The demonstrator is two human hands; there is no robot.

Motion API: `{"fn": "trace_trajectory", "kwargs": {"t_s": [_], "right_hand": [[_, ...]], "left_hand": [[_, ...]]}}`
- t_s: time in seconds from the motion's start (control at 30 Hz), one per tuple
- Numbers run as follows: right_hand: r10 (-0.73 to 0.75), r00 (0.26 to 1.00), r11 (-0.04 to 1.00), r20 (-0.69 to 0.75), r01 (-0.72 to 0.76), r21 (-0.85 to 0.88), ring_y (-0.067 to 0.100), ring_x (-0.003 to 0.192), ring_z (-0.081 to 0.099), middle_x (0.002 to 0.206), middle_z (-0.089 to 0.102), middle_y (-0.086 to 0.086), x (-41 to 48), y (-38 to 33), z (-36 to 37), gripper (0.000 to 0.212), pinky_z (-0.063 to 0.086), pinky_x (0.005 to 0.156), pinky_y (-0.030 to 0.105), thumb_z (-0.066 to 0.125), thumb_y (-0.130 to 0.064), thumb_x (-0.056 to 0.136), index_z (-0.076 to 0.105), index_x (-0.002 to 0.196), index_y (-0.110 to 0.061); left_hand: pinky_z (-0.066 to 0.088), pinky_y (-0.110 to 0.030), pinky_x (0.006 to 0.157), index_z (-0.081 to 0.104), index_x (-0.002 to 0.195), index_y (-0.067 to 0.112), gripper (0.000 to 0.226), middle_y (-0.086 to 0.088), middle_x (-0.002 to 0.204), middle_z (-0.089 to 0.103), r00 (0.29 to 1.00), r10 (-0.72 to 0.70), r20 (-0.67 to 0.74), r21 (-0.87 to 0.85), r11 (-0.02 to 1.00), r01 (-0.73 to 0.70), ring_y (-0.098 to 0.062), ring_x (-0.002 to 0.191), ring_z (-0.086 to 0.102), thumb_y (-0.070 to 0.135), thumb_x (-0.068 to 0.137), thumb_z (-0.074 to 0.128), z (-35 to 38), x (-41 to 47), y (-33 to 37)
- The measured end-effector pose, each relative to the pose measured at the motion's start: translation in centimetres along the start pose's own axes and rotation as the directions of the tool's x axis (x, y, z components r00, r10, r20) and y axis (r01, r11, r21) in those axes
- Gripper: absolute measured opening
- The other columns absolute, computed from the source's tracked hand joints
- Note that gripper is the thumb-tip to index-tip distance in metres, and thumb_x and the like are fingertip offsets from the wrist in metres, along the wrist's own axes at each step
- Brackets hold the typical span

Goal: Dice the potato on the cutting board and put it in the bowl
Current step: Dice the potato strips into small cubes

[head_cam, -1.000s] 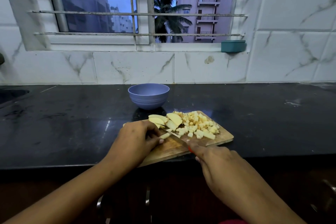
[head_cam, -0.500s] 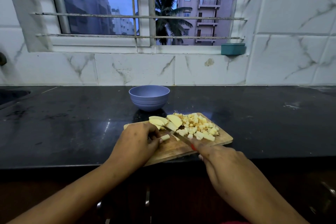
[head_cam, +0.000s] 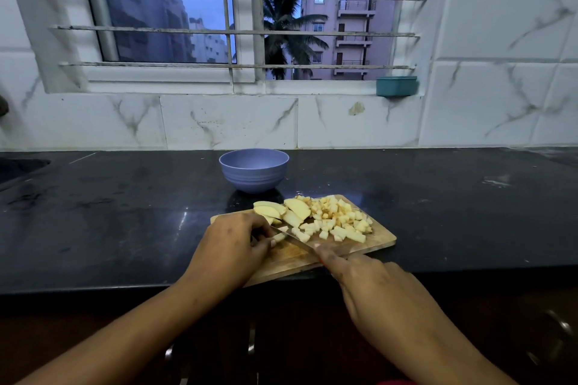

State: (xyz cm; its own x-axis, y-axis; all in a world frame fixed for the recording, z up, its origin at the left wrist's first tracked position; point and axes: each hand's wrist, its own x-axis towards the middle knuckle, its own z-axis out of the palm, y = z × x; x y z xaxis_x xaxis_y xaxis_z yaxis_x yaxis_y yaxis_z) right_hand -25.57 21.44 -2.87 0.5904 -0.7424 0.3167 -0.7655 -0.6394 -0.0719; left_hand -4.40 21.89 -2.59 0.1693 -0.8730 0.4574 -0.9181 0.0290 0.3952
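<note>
A wooden cutting board (head_cam: 380,239) lies on the black counter. A heap of diced potato (head_cam: 339,222) covers its right part, and several potato slices (head_cam: 292,211) lie at its far left. My left hand (head_cam: 231,244) pinches a small potato strip (head_cam: 279,236) on the board. My right hand (head_cam: 372,284) grips a knife (head_cam: 294,237) whose blade angles left onto that strip. The blue bowl (head_cam: 254,169) stands just behind the board; I cannot see anything inside it.
The black counter (head_cam: 109,212) runs left and right of the board. A sink edge (head_cam: 18,166) shows at the far left. A teal box (head_cam: 396,86) sits on the window ledge. Marble-tiled wall stands behind the bowl.
The knife blade has shifted left along the strip under my left fingers. The camera has tilted down a little. Slices and dice lie as before.
</note>
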Motion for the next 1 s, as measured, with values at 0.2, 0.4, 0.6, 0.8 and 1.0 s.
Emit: {"fn": "trace_trajectory", "kwargs": {"t_s": [0.2,0.4,0.6,0.8,1.0], "right_hand": [[0.025,0.998,0.993,-0.055,-0.019,0.119,0.011,0.095,0.057,0.111,0.055,-0.01,-0.5,0.7,-0.3,0.055,0.049,0.076,0.027,0.031,-0.025,0.103,0.008,0.149,-0.045],[0.006,0.998,0.962,-0.059,0.01,0.272,0.009,0.091,0.061,0.105,0.063,-0.009,-0.4,0.2,-0.4,0.044,0.051,0.078,0.028,0.034,-0.031,0.103,0.029,0.145,-0.044],[0.024,0.999,0.954,-0.046,-0.009,0.301,0.007,0.087,0.06,0.1,0.063,-0.009,-0.3,-0.2,-0.7,0.044,0.052,0.076,0.027,0.035,-0.03,0.103,0.03,0.144,-0.044],[0.026,0.999,0.973,0.018,-0.03,0.229,0.007,0.087,0.06,0.102,0.063,-0.009,-0.1,0.1,-0.6,0.044,0.052,0.075,0.026,0.034,-0.029,0.103,0.029,0.144,-0.045],[0.051,0.999,0.924,0.018,-0.054,0.378,0.004,0.085,0.061,0.101,0.066,-0.012,-0.5,1.3,-0.7,0.043,0.051,0.073,0.021,0.042,-0.032,0.1,0.038,0.138,-0.05]], "left_hand": [[0.032,-0.01,0.058,0.069,0.085,0.033,0.005,0.016,0.076,0.061,1.0,0.005,-0.016,0.005,1.0,-0.005,0.002,0.074,0.053,0.037,0.082,0.07,0.2,0.0,-0.2],[0.03,-0.009,0.057,0.068,0.085,0.034,0.004,0.022,0.07,0.055,0.999,0.015,-0.031,0.005,1.0,-0.015,0.005,0.072,0.052,0.036,0.082,0.07,0.5,0.2,-0.3],[0.034,-0.01,0.059,0.067,0.083,0.034,0.005,0.019,0.074,0.059,1.0,0.011,-0.011,-0.023,1.0,-0.012,0.005,0.073,0.054,0.037,0.082,0.07,0.4,0.2,-0.3],[0.03,-0.01,0.055,0.065,0.079,0.032,0.009,0.018,0.072,0.057,1.0,-0.016,-0.013,-0.026,1.0,0.015,0.004,0.072,0.051,0.039,0.081,0.071,0.3,0.0,0.0],[0.03,-0.014,0.055,0.061,0.073,0.031,0.015,0.015,0.068,0.056,0.999,-0.021,-0.036,-0.004,1.0,0.021,-0.001,0.069,0.051,0.039,0.081,0.07,0.3,0.0,-0.1]]}}
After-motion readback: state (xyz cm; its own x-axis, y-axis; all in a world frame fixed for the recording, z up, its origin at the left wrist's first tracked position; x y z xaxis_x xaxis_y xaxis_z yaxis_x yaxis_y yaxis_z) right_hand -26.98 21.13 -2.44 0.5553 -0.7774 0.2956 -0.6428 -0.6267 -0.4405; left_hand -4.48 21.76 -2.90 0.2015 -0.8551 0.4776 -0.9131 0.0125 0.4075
